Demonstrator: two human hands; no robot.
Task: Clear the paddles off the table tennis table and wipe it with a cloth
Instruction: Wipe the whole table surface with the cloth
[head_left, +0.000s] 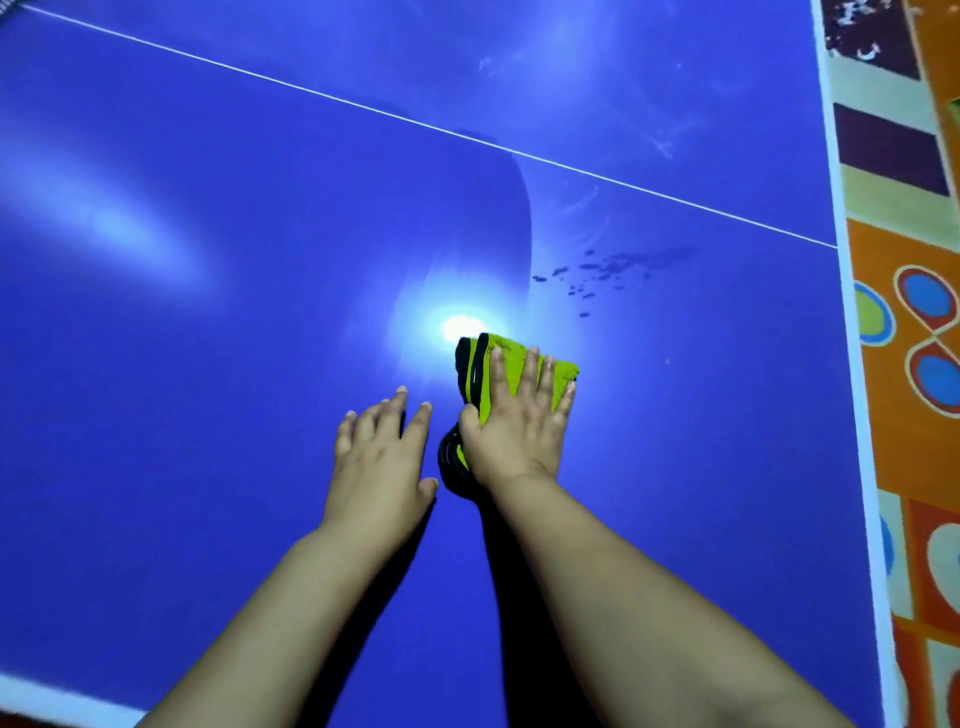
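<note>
Right hand (514, 426) flat on cloth (519, 371) (lime-green, black-edged, folded); table (208, 364) blue.

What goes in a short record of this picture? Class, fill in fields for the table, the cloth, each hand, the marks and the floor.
table: blue, glossy, crossed by a thin white line
cloth: green and black, folded, lying on the table
right hand: pressed flat on the cloth, fingers straight
left hand: open, fingers spread, beside the cloth, holding nothing
marks: dark spots beyond the cloth, toward the table's right edge
floor: patterned orange carpet along the right side
</note>
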